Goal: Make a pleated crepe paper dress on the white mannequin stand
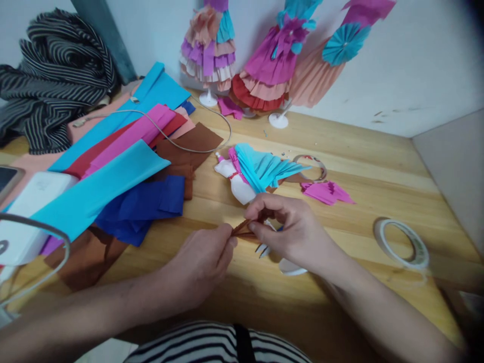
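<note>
My left hand [207, 259] pinches one end of a narrow piece of folded brown crepe paper [242, 229]. At its other end, the thumb and fingers of my right hand [287, 227] are closed on the same paper. Part of the strip is hidden behind my right fingers. Beneath that hand, pointed metal tips [261, 249], perhaps of a tool, show on the table, mostly covered. Just beyond my hands lies a small white dress form [242, 187] on its side, wrapped in pleated turquoise crepe paper [266, 164] with a magenta band.
Crepe paper sheets [113, 186] in several colours, a white power bank [36, 217] and a cable [151, 118] lie left. Dressed miniature forms [268, 55] stand along the wall. Tape rolls [384, 242] and magenta paper scraps [327, 192] are right. A striped cloth [71, 65] is back left.
</note>
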The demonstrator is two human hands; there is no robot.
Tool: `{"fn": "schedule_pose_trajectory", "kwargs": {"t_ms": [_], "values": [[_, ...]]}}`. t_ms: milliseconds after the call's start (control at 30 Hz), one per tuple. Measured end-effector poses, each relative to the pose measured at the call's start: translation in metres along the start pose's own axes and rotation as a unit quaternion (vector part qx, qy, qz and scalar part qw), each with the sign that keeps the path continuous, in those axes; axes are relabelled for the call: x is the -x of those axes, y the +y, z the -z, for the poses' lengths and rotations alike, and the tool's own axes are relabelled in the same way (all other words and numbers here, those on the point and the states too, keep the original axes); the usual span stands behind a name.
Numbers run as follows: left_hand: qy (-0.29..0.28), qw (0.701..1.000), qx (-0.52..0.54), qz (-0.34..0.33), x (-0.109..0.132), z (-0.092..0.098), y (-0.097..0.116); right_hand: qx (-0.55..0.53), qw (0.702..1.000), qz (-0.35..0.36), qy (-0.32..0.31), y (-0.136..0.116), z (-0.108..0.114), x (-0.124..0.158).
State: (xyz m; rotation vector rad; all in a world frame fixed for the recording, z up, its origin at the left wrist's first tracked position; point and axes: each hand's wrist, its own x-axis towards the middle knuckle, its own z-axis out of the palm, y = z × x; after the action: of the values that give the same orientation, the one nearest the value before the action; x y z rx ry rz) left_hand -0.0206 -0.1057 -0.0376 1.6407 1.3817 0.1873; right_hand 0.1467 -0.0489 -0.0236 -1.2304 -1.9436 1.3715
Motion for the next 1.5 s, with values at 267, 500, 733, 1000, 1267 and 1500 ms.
{"fn": "schedule_pose_trajectory", "kwargs": {"t_ms": [267, 500, 733, 1000, 1267, 1500], "values": [[0.025, 0.998, -0.06, 0.007, 0.002, 0.004, 0.011, -0.07, 0.995, -0.059, -0.044, 0.004, 0.006, -0.001], [0.058, 0.995, -0.086, -0.016, 0.003, 0.004, 0.013, -0.074, 0.995, -0.001, -0.063, -0.001, 0.024, 0.001], [0.088, 0.995, -0.015, -0.037, 0.003, 0.006, 0.011, 0.257, 0.936, 0.236, -0.05, -0.019, 0.032, 0.022], [0.054, 0.998, 0.025, -0.021, 0.002, 0.005, 0.008, 0.314, 0.907, 0.28, 0.01, -0.006, 0.015, 0.014], [0.012, 0.999, 0.044, -0.022, 0.003, 0.008, 0.01, 0.214, 0.934, 0.286, -0.021, -0.001, 0.024, 0.005], [0.01, 1.0, 0.005, -0.026, 0.004, 0.006, 0.009, 0.233, 0.923, 0.29, -0.099, -0.003, 0.028, 0.001]]}}
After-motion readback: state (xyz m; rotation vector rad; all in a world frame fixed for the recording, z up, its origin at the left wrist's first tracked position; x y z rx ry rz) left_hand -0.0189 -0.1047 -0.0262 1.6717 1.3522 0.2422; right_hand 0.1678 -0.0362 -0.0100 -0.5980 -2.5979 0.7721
